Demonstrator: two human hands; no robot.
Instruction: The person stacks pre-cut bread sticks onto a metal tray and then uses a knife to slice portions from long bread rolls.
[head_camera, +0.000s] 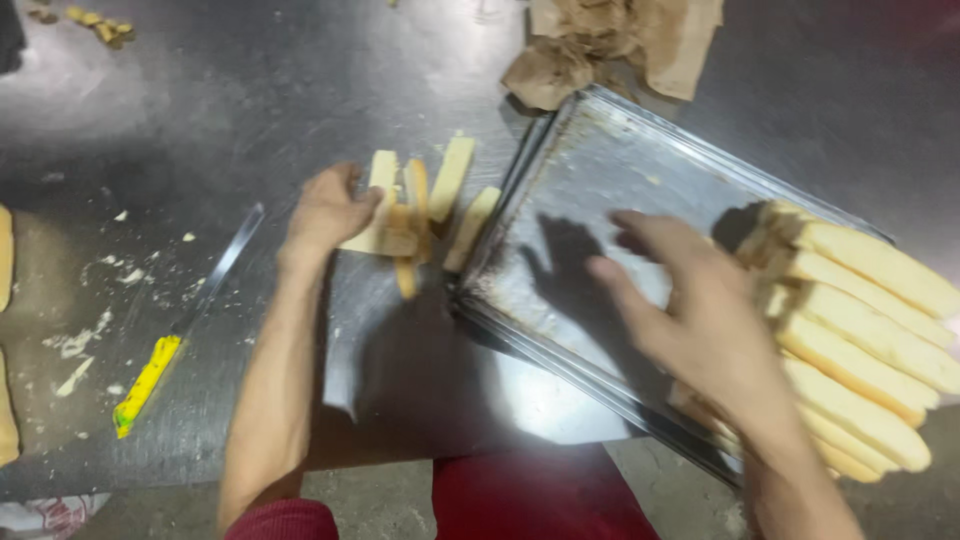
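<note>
Your left hand (328, 212) is gripping a few pale bread strips (400, 225), fingers curled around their near ends, while more strips are fanning out just beyond your fingertips on the steel table (250, 90). They are lying just left of the tray (590, 170), almost touching its rim.

Your right hand (690, 300) is hovering over the bare middle of the tray, fingers spread wide and holding nothing; it is blurred. To its right, a row of long bread slices (870, 340) is lying side by side across the tray's far end.

A yellow-handled knife (185, 325) is lying well left of your left arm, among crumbs (125, 275). Crumpled brown paper (610, 45) is sitting behind the tray's top corner. More bread edges are showing at the left border, and small scraps (95, 25) are lying at the top left.
</note>
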